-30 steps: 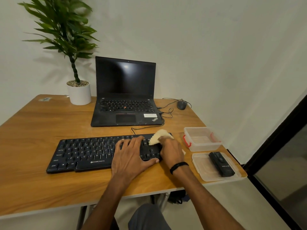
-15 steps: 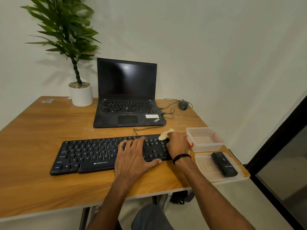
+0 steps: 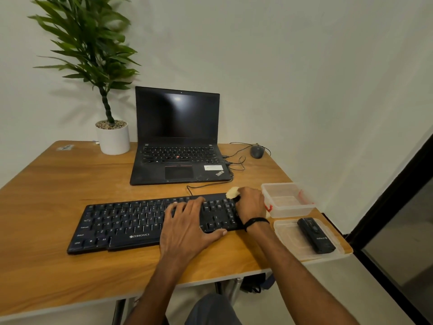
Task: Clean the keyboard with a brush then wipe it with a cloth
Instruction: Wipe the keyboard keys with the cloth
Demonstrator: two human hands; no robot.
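- While flat and spread, the left hand (image 3: 187, 231) presses the keyboard (image 3: 121, 221), likely steadying it.
- Just right of it, the right hand (image 3: 249, 205) grips the cloth (image 3: 232, 192) at the keyboard's end, for wiping.

Black keyboard (image 3: 131, 221) lies flat; pale cloth (image 3: 232, 192) (seemingly crumpled) at its far-right corner.

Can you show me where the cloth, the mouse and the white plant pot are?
cloth (image 3: 232, 192), head view, on the pale bunched part that shows.
mouse (image 3: 256, 151), head view, on the middle of its top.
white plant pot (image 3: 113, 140), head view, on its front wall.
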